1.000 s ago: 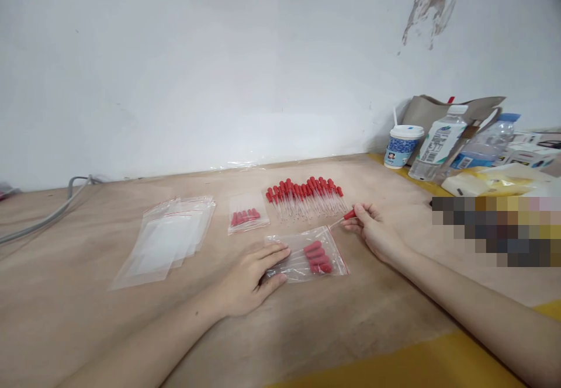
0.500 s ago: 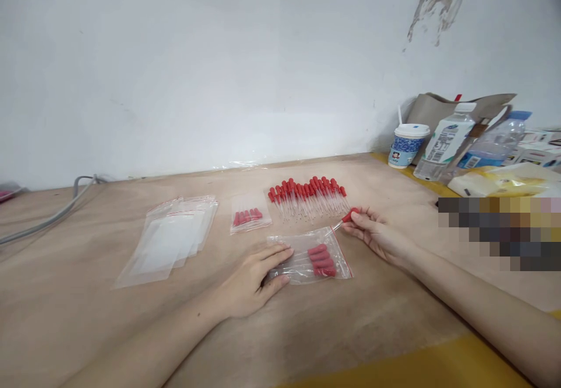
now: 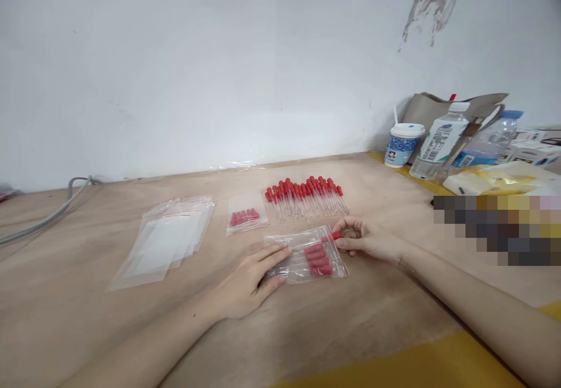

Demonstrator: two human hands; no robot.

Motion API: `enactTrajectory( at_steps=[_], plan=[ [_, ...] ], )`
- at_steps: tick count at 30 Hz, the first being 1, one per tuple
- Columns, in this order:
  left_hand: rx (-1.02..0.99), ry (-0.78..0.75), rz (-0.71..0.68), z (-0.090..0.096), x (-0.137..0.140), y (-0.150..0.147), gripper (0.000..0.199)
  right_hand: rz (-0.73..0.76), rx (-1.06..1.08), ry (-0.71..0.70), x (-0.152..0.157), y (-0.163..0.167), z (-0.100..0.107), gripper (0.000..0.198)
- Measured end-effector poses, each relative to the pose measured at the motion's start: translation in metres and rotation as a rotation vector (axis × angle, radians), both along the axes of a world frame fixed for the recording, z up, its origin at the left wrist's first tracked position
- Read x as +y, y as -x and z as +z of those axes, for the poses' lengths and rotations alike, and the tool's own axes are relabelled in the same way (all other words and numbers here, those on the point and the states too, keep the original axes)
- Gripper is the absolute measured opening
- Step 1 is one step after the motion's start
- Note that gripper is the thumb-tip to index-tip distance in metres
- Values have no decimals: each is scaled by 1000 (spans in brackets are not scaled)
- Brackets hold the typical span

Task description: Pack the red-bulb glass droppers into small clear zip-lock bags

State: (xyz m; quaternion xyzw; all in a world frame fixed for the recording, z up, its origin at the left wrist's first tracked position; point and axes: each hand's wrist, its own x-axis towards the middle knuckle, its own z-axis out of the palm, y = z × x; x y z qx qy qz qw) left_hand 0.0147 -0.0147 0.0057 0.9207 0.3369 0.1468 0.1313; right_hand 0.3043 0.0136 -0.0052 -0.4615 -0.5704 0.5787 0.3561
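My left hand (image 3: 249, 281) lies flat on the left end of a clear zip bag (image 3: 294, 266), fingers stretched and thumb apart. Several droppers (image 3: 318, 257) with red bulbs lie side by side in that bag, bulbs toward its red-striped mouth at the right. At the mouth my right hand (image 3: 366, 240) pinches another dropper (image 3: 335, 235) by its red bulb; its stem is inside the bag. Behind the bag is a spread pile of loose droppers (image 3: 307, 192), red bulbs pointing toward the wall. A smaller-looking bag of droppers (image 3: 245, 214) lies left of the pile.
Overlapping flat zip bags (image 3: 169, 239) lie at the left, with a grey cable (image 3: 56, 212) beyond. At the back right stand a paper cup (image 3: 404, 145) with a straw, a labelled bottle (image 3: 440, 142), a blue-capped bottle (image 3: 491, 139) and a yellow-and-white packet (image 3: 504, 180). A wall (image 3: 175, 72) closes the back.
My right hand has moved left and toward me, pushing the dropper stem-first into the bag; its bulb is now at the mouth. My left hand stays on the bag. The view has shifted slightly.
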Motion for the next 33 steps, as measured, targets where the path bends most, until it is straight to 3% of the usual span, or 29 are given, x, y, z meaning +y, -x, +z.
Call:
enactTrajectory(
  at_steps=[6,21,28,33],
  plan=[
    [50,-38,-3,1,-1,0,43,-5,-1,-8,4,7,-3,33],
    [47,-24,0,0,0,1,45,-316,6,-71,9,28,-9,31],
    [49,-26,8,-2,0,1,45,-310,-98,-192,10,28,-19,21],
    [34,-28,6,-3,1,2,45,-217,-150,-331,8,31,-18,12]
  ],
)
